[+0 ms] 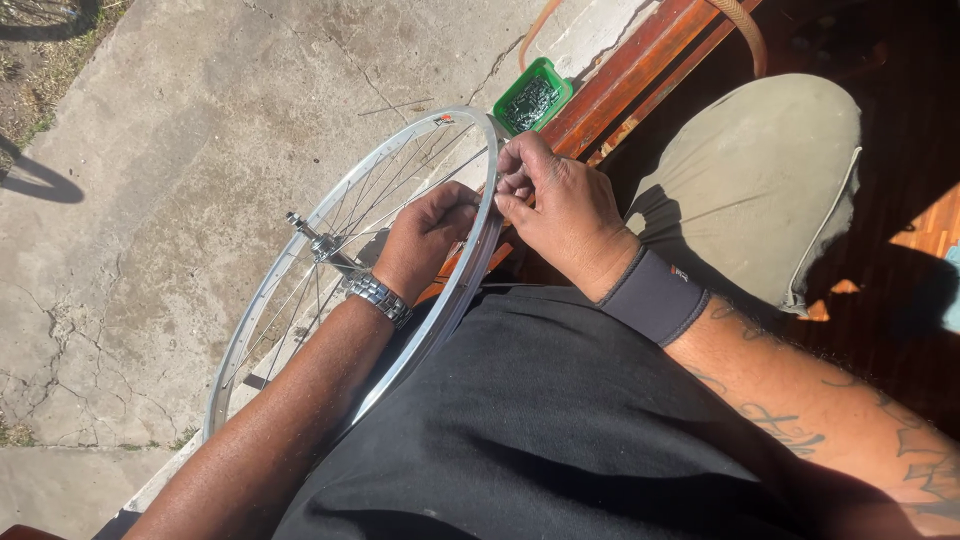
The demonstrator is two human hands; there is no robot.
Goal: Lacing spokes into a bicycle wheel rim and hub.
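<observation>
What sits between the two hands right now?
The silver wheel rim runs between them in the head view: left hand inside among the spokes, right hand on the outer side, fingers at the rim.

left hand (428,238) fingertips hidden behind rim (300,255). right hand (556,205) fingertips pinch something too small to tell. green tray (532,97) contents too small to identify. rim's lower part hidden behind forearm and black shirt (540,420).

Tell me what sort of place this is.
Probably an outdoor home yard or porch used for bicycle repair: cracked concrete ground in sunlight, a spoked bicycle wheel, and a green tray of small metal parts.
</observation>
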